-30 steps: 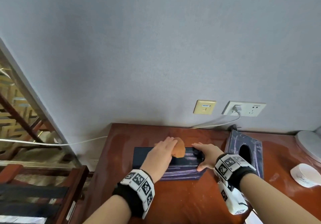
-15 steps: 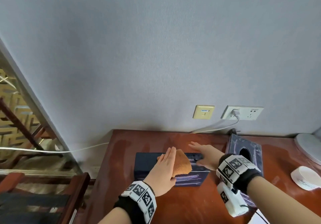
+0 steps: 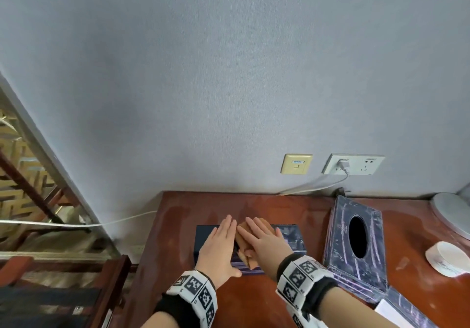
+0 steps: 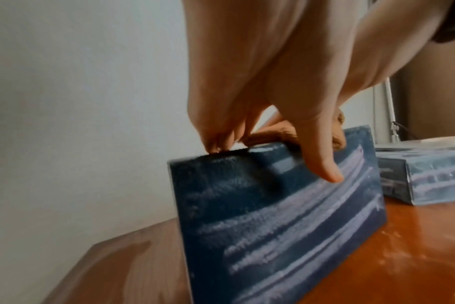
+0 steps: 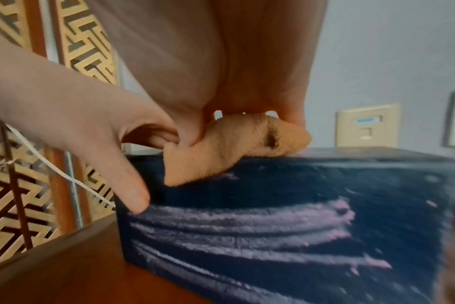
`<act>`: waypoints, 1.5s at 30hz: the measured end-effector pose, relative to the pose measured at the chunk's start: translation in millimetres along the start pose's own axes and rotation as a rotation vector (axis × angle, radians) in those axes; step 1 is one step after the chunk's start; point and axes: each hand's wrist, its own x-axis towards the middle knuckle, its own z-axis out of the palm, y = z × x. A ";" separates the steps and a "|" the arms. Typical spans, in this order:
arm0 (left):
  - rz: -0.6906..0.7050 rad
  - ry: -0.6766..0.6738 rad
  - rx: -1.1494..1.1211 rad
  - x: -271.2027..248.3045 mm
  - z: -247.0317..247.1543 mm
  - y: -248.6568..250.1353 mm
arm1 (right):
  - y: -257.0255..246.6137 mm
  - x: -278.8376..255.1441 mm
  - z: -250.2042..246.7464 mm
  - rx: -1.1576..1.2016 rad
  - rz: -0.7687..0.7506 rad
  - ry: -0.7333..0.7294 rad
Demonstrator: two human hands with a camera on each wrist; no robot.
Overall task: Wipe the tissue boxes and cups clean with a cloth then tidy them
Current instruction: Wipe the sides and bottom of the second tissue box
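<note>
A dark blue tissue box (image 3: 292, 236) with pale streaks stands on the brown table (image 3: 254, 302). My left hand (image 3: 218, 243) lies flat on the left part of the box top, its thumb (image 4: 325, 170) hanging over the front face (image 4: 273, 226). My right hand (image 3: 264, 241) presses flat on an orange cloth (image 3: 244, 254) on the box top. The right wrist view shows the cloth (image 5: 234, 144) bunched under the palm and drooping over the box's front edge (image 5: 273, 226). A second tissue box (image 3: 338, 251) with an oval opening lies to the right, and a white cup (image 3: 446, 259) beyond it.
A third patterned box (image 3: 407, 310) sits at the near right edge. A round white base (image 3: 452, 213) stands at the far right. A plugged cable (image 3: 318, 187) runs along the wall behind the table. A dark wooden chair (image 3: 63, 289) stands left of the table.
The left hand let the cloth go and slid to the left part of the box top. The right hand came from the box's right end onto the cloth.
</note>
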 end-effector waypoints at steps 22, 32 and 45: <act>-0.048 0.009 0.066 9.2 -13.1 7.5 | 50.6 -28.5 2.8 0.270 0.109 0.112; -0.090 -0.043 0.190 15.7 -16.0 20.2 | 106.3 -61.0 4.6 0.358 0.206 0.132; 0.024 0.003 0.285 64.6 31.5 86.0 | 76.0 -43.1 -12.5 0.212 0.173 0.035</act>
